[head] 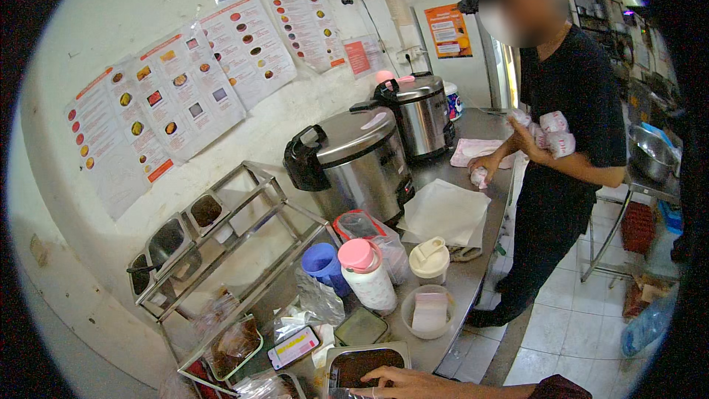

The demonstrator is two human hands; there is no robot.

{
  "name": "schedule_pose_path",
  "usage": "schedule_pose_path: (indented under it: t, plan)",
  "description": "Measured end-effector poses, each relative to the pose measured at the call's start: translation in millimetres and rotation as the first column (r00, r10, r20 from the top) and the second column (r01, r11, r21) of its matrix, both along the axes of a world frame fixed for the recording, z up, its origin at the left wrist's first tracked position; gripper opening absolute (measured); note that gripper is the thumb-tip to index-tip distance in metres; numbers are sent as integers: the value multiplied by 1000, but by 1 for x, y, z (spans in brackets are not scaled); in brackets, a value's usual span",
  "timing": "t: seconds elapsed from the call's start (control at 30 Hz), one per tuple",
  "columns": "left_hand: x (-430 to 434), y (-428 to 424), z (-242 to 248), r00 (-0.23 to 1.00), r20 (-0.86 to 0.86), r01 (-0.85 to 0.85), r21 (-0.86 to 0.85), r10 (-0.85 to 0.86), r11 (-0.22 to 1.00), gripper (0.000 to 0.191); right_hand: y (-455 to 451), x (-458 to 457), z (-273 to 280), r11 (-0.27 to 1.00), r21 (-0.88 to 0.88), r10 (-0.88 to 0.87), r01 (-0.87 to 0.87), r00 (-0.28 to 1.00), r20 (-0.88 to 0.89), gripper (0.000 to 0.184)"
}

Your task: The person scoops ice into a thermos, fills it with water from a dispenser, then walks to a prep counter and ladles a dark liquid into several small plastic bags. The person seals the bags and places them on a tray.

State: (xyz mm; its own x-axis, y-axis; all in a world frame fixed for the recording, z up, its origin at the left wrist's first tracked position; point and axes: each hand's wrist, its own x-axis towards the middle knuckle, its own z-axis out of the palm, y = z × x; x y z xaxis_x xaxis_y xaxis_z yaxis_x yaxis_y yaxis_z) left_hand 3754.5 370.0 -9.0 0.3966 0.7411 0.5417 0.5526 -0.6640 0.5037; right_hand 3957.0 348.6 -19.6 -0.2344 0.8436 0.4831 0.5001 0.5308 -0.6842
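My right hand (401, 383) reaches in from the bottom right, over the near edge of a steel pan (407, 356) holding dark brown contents (365, 367). Its fingers are partly spread and bent, and something clear like plastic film shows under them; the frame's edge cuts off the rest. My left hand is out of view. Beside the pan are a lit smartphone (294, 347), a square green-lidded container (363, 327) and a round plastic tub (406, 318) with a stack of pale slips (430, 311). A plastic-covered tray (235, 346) with brown contents lies left.
Across the steel counter (454, 266) stand a pink-lidded bottle (368, 282), blue cup (325, 266), cream-lidded shaker (429, 260), paper sheets (446, 210) and two large cookers (360, 177). A metal rack (260, 216) holds small pans. A co-worker (570, 122) carries several wrapped bundles (556, 136).
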Motion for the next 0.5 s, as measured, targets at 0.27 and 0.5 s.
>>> schedule_pose_path:
  t: [0.27,0.5]
  plan:
    - [9,9,0,942,-206,278,31,-266,960,69,-4,-17,-18,997,-30,71,-71,997,-1,31]
    - [2,-1,1,961,-194,187,-70,-197,980,57,-6,-27,-20,977,-181,106,-113,993,-47,18]
